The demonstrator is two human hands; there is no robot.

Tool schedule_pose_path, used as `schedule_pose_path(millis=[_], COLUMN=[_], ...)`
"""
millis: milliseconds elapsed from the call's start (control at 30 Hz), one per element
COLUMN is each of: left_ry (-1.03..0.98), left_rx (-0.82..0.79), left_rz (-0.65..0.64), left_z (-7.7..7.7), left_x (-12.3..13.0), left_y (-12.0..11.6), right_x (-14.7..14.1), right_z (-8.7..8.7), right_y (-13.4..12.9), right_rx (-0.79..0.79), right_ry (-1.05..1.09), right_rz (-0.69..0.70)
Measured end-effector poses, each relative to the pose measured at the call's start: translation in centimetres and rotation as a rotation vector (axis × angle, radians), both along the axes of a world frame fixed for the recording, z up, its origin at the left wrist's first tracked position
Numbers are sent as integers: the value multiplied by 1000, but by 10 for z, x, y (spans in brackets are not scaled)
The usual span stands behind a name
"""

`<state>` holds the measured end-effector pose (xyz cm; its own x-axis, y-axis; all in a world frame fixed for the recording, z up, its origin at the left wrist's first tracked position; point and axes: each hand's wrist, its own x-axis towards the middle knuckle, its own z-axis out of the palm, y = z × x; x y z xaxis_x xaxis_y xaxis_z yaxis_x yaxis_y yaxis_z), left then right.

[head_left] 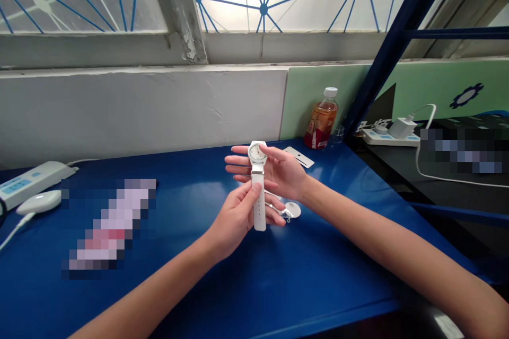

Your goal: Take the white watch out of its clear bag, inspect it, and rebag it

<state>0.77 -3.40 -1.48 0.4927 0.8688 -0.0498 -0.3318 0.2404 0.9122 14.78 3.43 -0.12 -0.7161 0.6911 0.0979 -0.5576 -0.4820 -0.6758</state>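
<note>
— Where is the white wristwatch (257,153)?
— Held above a glossy blue tabletop (178,286), its round dial upright over a flat, perforated strap; the left hand (236,217) pinches the strap, the right hand (284,172) steadies the case, thumb on the dial.
— And the edges?
— Wall behind; bare blue surface nearer the wearer.

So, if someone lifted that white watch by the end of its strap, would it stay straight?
Probably not: the strap looks thin and flat, with a row of holes, so it would likely bend. The round case looks bulkier, so that end may well be heavier and swing down.
</note>
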Motion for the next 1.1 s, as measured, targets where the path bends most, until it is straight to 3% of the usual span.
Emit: schedule_pose_path(millis=[133, 300, 567, 867, 1100], left_ry=[3, -52, -32, -162, -65], left_rx=[-134, -271, -306, -357, -333], left_rz=[-12, -84, -46, -197, -94], left_z=[-6, -9, -7, -9, -9], left_x=[3, 2, 3, 4, 6], left_y=[4, 8, 6, 1, 4], right_x=[3, 5, 7, 10, 8], right_z=[-15, -16, -12, -10, -4], right_y=[5, 5, 3, 6, 0], right_rx=[19, 16, 16, 28, 29], right_ry=[-66, -97, -66, -97, -94], right_rz=[22, -19, 11, -3, 34])
